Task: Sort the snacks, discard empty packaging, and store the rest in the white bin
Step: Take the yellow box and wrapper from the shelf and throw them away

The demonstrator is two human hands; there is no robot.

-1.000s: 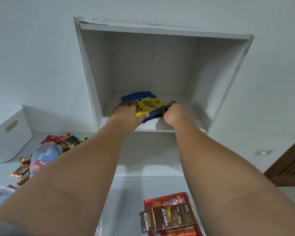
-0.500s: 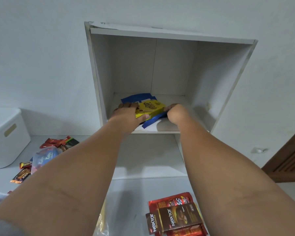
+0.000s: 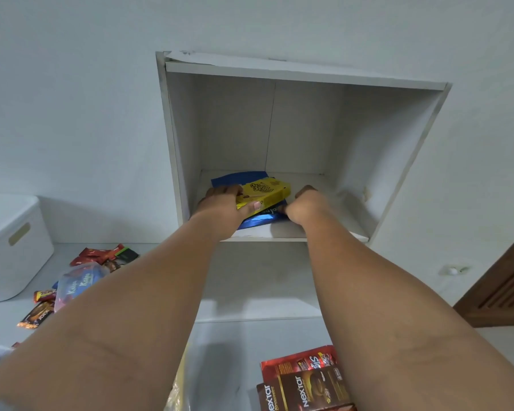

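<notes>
Yellow box (image 3: pixel 264 192) lay atop a blue packet (image 3: pixel 257 220) inside the white wall cubby (image 3: pixel 324 231). The left hand (image 3: pixel 220 207) gripped that box, thumb across its front. The right hand (image 3: pixel 304 206) pinched the blue packet's near edge with curled fingers. The white bin (image 3: pixel 12 247) stood far left on the tabletop (image 3: pixel 0 315), loose wrappers (image 3: pixel 101 256) beside it.

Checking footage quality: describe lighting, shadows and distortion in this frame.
Head view: soft, even light, no harsh glare; the right hand shadows the floor of the white wall cubby; wide-angle distortion splays its sides and enlarges the forearms; the yellow cardboard snack box looks sharp.
</notes>
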